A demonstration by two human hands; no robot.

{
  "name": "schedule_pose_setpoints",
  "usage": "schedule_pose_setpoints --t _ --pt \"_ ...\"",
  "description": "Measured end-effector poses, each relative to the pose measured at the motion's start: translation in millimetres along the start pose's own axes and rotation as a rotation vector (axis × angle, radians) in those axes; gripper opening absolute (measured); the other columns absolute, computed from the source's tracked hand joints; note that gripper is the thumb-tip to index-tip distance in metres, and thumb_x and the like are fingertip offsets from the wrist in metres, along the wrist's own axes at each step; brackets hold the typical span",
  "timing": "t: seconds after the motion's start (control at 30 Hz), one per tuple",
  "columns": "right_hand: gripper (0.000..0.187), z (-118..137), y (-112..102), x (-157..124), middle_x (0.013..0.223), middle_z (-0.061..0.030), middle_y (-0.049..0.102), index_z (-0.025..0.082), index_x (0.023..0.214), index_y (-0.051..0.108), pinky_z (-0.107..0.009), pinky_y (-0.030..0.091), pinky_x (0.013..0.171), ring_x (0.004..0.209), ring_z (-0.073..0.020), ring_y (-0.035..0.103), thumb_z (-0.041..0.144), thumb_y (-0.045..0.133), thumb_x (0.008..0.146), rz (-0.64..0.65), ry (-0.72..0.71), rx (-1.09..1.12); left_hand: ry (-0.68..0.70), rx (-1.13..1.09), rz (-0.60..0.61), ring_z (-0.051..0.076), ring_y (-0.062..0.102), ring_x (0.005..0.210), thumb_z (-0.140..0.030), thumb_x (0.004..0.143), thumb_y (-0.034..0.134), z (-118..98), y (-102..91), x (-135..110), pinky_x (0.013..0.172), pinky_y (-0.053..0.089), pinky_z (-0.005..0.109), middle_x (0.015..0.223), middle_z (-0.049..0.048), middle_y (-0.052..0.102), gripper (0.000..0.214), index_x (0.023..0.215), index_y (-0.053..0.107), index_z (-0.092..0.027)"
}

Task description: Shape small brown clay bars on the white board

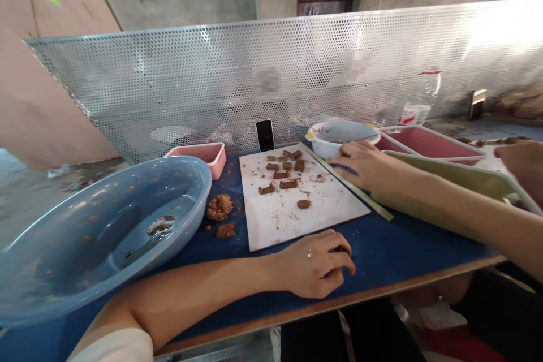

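My left hand (318, 266) rests on the blue tabletop by its front edge, fingers loosely bent and apart, with nothing visible in them. Slightly blurred, my right hand (360, 165) is beside a whitish bowl (324, 150), above a long flat strip (377, 206). Its fingers are bent with a gap between them, and I see nothing held. Between the hands and the tub lies a white board (271, 226) bearing several small brown clay pieces (288, 184) and one rounded clay piece (304, 203). Left of the board sit a clay lump (219, 207) and a smaller chunk (225, 230).
A large blue tub (182, 237) fills the left side. Behind it stands a pink tray (218, 161). A phone (265, 136) leans on the perforated metal screen (190, 79). To the right are an olive bin (424, 209), a red tray (441, 144), a bottle (418, 107) and another person's hand (521, 167).
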State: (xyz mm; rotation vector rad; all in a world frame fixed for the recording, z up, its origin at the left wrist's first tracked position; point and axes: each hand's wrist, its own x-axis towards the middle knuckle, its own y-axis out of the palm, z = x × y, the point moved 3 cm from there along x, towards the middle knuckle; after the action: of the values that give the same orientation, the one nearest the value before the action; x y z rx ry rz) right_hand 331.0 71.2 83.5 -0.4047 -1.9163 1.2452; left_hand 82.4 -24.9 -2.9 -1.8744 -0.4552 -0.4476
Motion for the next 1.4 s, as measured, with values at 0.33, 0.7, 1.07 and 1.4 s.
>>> schedule_pose_setpoints --t 0.33,0.7,1.07,1.4 --pt "0.041 62.8 75.2 7.0 0.105 -0.0083 0.068 0.023 0.149 0.068 -0.045 0.042 0.1 0.099 -0.0235 0.064 0.036 0.045 0.117 -0.003 -0.305 0.25 0.028 0.01 -0.035 0.018 0.073 0.101 -0.008 0.097 0.054 -0.3 -1.8 2.2 0.098 0.063 0.028 0.11 0.0137 0.073 0.025 0.1 0.079 -0.009" --pt "0.036 67.4 71.7 0.3 0.105 -0.0074 0.067 0.022 0.138 0.075 -0.043 0.035 0.096 0.094 -0.0217 0.06 0.036 0.049 0.117 -0.031 -0.355 0.252 -0.063 -0.05 0.015 0.019 0.069 0.099 -0.008 0.098 0.054 -0.6 -4.2 3.4 0.098 0.063 0.032 0.112 0.0129 0.071 0.022 0.104 0.076 -0.011" --pt "0.034 67.0 72.9 0.4 0.104 -0.0071 0.066 0.023 0.129 0.079 -0.043 0.033 0.096 0.094 -0.0214 0.058 0.037 0.051 0.116 -0.014 -0.336 0.293 -0.049 -0.054 -0.026 0.017 0.067 0.095 -0.007 0.099 0.053 -2.1 -7.1 4.5 0.097 0.062 0.031 0.111 0.0122 0.072 0.023 0.102 0.075 -0.011" --pt "0.037 65.9 74.9 1.2 0.104 -0.0074 0.066 0.025 0.137 0.078 -0.043 0.033 0.093 0.093 -0.0223 0.055 0.039 0.051 0.116 0.007 -0.335 0.302 -0.091 -0.059 0.049 0.019 0.068 0.098 -0.007 0.099 0.054 -1.1 -4.8 4.1 0.097 0.062 0.033 0.114 0.0133 0.071 0.022 0.105 0.075 -0.012"
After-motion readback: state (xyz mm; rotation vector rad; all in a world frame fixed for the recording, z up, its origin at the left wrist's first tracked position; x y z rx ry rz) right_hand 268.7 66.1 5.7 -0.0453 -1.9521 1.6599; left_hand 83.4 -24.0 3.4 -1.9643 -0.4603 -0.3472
